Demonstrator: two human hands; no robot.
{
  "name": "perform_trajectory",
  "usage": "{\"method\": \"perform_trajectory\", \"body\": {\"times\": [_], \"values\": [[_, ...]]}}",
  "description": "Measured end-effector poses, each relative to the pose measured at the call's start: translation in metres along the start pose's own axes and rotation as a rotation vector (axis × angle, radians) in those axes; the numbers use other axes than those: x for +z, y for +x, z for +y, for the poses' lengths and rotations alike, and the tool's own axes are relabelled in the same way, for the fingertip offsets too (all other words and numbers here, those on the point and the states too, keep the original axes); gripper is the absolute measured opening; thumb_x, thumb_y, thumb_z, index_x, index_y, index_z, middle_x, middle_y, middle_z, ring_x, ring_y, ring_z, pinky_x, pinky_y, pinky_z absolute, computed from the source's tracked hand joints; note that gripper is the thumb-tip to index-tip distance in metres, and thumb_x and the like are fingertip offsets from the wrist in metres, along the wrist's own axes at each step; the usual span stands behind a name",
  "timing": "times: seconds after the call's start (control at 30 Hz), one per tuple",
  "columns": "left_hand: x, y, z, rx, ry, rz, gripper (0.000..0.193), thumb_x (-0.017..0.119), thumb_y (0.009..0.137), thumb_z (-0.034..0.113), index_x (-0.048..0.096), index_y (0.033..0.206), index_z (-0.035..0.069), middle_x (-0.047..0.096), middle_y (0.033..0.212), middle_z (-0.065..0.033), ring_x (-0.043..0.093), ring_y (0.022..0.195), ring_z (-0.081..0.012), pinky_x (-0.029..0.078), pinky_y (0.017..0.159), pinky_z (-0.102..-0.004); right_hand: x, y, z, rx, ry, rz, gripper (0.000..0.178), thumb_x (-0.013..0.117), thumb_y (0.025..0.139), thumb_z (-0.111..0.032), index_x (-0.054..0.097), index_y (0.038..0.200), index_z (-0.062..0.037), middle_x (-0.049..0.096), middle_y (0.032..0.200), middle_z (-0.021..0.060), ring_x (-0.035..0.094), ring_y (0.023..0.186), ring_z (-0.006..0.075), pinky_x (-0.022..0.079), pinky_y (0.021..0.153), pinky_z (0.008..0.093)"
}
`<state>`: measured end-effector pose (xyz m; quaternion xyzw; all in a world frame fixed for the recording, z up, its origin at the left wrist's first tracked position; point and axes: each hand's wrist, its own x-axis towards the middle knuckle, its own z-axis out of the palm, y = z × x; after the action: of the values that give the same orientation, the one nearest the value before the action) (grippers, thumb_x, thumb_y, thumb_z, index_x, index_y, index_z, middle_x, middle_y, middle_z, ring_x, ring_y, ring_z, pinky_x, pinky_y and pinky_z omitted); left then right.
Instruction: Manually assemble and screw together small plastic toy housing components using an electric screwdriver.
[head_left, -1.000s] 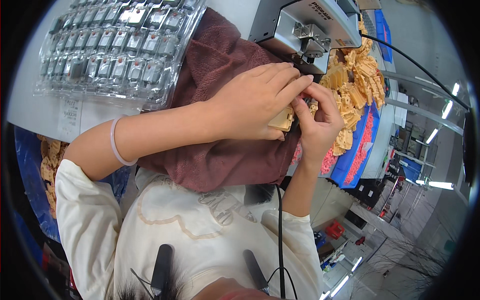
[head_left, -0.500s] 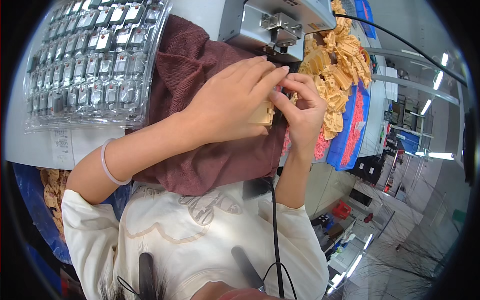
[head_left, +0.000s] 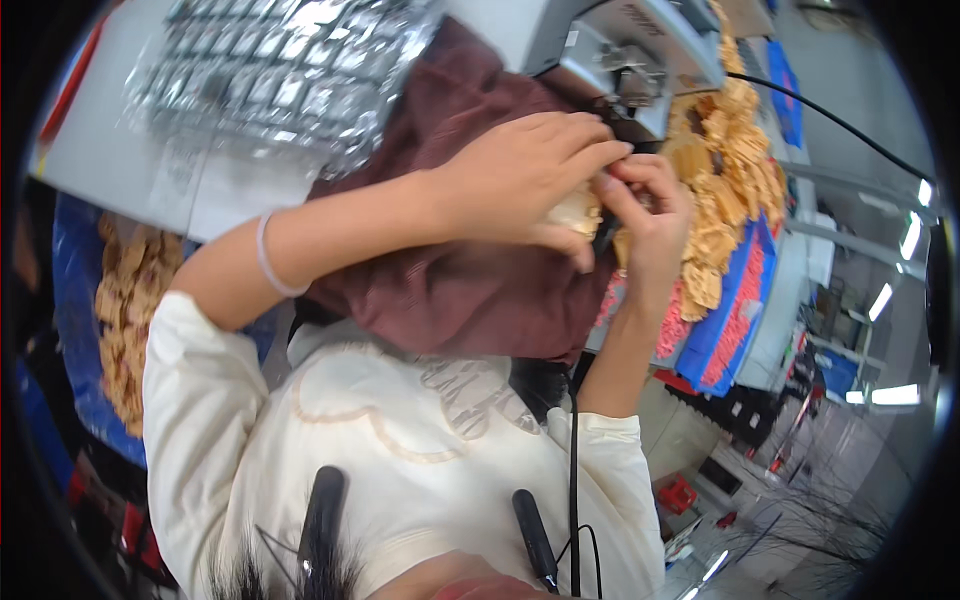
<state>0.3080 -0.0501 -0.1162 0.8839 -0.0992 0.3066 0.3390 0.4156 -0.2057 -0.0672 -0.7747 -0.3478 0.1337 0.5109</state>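
Note:
My left hand reaches over the maroon cloth, its fingers closed round a pale yellow plastic part. Most of that part is hidden under the palm and fingers. Right beside it, my right hand has thumb and fingertips pinched together at the part's far edge, touching the left fingertips. Whatever lies in that pinch is too small and blurred to name. Just beyond both hands stands a grey bench machine with a metal fixture on its front.
A clear plastic tray of grey components lies at the back left. Yellow plastic parts are heaped to the right, beside a blue bin with small pink pieces. More yellow parts fill a blue-lined container at lower left. A black cable runs right.
The whole view has shifted, so tray, machine and hands appear further right, and more of the lower-left container shows. Both hands keep nearly the same hold on the yellow part.

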Motion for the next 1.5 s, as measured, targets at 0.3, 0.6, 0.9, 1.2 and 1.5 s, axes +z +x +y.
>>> {"method": "perform_trajectory", "body": {"times": [0.3,0.6,0.9,1.2,1.5], "values": [[0.008,0.009,0.004,-0.128,-0.128,0.101,0.041,0.065,0.087,0.030,0.054,0.113,0.000,0.061,0.110,-0.0168,0.060,0.100,-0.0366,0.048,0.088,-0.0430,0.005,-0.015,0.005,0.075,0.090,0.018,0.028,0.069,0.083,-0.005,0.070,0.111,-0.0006,0.060,0.093,-0.0009,0.049,0.073,0.0074,0.036,0.063,0.0197],[0.005,0.012,0.007,-0.146,-0.033,0.145,0.022,0.068,0.083,0.019,0.061,0.100,0.008,0.063,0.107,-0.0076,0.063,0.096,-0.0289,0.051,0.082,-0.0382,-0.002,-0.034,-0.009,0.126,-0.444,0.194,0.025,0.066,0.087,-0.007,0.062,0.111,-0.0001,0.056,0.089,0.0069,0.053,0.073,0.0154,0.045,0.065,0.0298],[-0.001,0.018,0.004,-0.129,-0.076,0.041,0.019,0.067,0.082,0.017,0.062,0.098,0.009,0.061,0.104,-0.0071,0.059,0.097,-0.0284,0.046,0.083,-0.0403,0.014,-0.035,-0.008,0.205,-0.868,0.080,0.056,0.056,0.095,-0.027,0.036,0.143,-0.0055,0.060,0.117,0.0276,0.060,0.098,0.0452,0.047,0.079,0.0522],[0.010,0.017,0.002,-0.018,0.021,0.175,0.013,0.065,0.081,0.016,0.062,0.092,0.011,0.060,0.092,-0.0071,0.059,0.085,-0.0264,0.045,0.074,-0.0378,0.012,-0.031,-0.010,0.176,-0.984,-0.076,0.059,0.052,0.096,-0.023,0.029,0.149,-0.0109,0.058,0.108,0.0272,0.059,0.094,0.0456,0.047,0.077,0.0527],[0.012,0.012,-0.001,-0.014,0.038,0.172,0.018,0.064,0.082,0.021,0.060,0.097,0.012,0.057,0.093,-0.0075,0.058,0.092,-0.0255,0.043,0.080,-0.0380,0.011,-0.023,0.004,0.166,-0.904,-0.076,0.061,0.048,0.099,-0.025,0.020,0.152,-0.0146,0.057,0.111,0.0283,0.060,0.099,0.0449,0.047,0.079,0.0543]]}}
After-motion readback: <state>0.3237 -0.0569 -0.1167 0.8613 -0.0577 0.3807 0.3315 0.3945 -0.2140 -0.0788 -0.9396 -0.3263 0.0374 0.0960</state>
